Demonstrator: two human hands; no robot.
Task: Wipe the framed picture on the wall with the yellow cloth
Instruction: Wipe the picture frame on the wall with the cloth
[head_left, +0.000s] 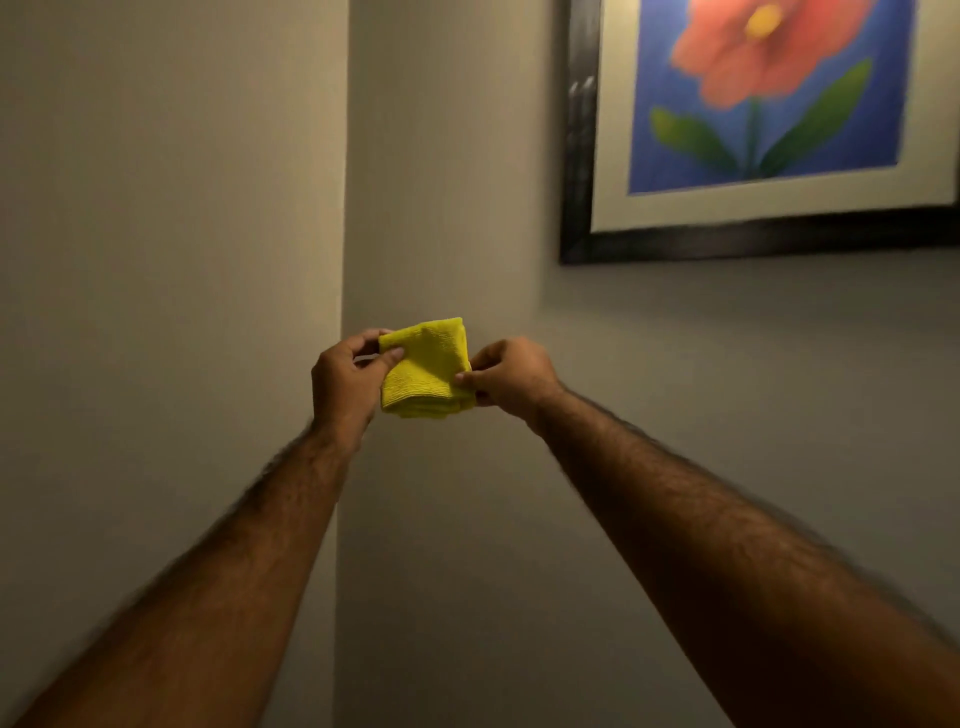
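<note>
A folded yellow cloth (426, 366) is held up in front of the wall between both hands. My left hand (345, 387) pinches its upper left corner, and my right hand (509, 379) pinches its right edge. The framed picture (576, 156), a red flower on blue with a white mat and a black frame, hangs at the upper right, above and to the right of the cloth. Its top and right side are cut off by the view. The cloth is well apart from the frame.
A vertical wall corner (343, 208) runs down the middle, just behind the left hand. Plain grey wall (727, 389) stretches below the picture.
</note>
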